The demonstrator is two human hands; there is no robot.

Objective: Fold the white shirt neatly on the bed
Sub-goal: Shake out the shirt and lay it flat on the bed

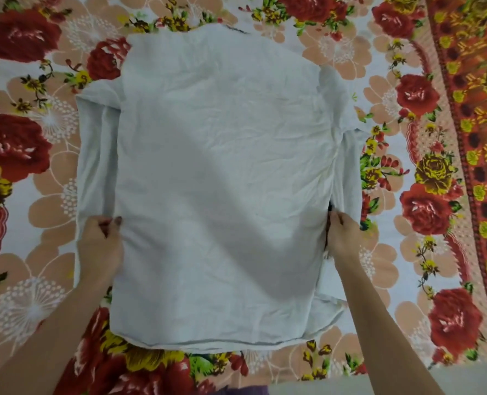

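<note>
Bedsheet [402, 246] of red roses and peach flowers under white shirt [222, 181]

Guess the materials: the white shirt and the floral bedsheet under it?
white shirt: thin woven cloth, likely cotton or a blend; matte, with fine creases all over.
floral bedsheet: printed fabric, smoother, possibly polyester; the red roses show faint glossy highlights. The exact fibre of either cannot be told by look alone.

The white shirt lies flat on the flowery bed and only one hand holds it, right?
No, both do. In the head view the left hand grips one side of the white shirt and the right hand the other, as it lies flat on the flowery bed.
</note>
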